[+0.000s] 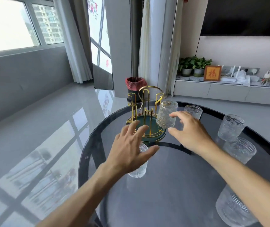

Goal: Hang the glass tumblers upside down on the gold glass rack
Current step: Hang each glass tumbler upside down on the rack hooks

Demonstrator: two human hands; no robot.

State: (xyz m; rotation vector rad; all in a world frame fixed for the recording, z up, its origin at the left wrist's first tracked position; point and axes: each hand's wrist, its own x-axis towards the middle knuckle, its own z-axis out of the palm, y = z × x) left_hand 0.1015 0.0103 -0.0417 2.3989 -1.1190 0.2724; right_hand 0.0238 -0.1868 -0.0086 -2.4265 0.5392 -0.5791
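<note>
Both hands (pixel 129 145) (pixel 191 130) open, fingers spread; tumblers (pixel 231 126) are slick, fragile glass w/ ribs — you'd grip mid-wall.

we see rack (pixel 145 118) at table's (pixel 172 185) far edge, one tumbler (pixel 167 114) inverted on its right peg, four tumblers right, one before rack.

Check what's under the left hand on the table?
A ribbed glass tumbler stands on the glass table beneath the left hand. Only its right side and base show; the hand covers most of its rim.
</note>
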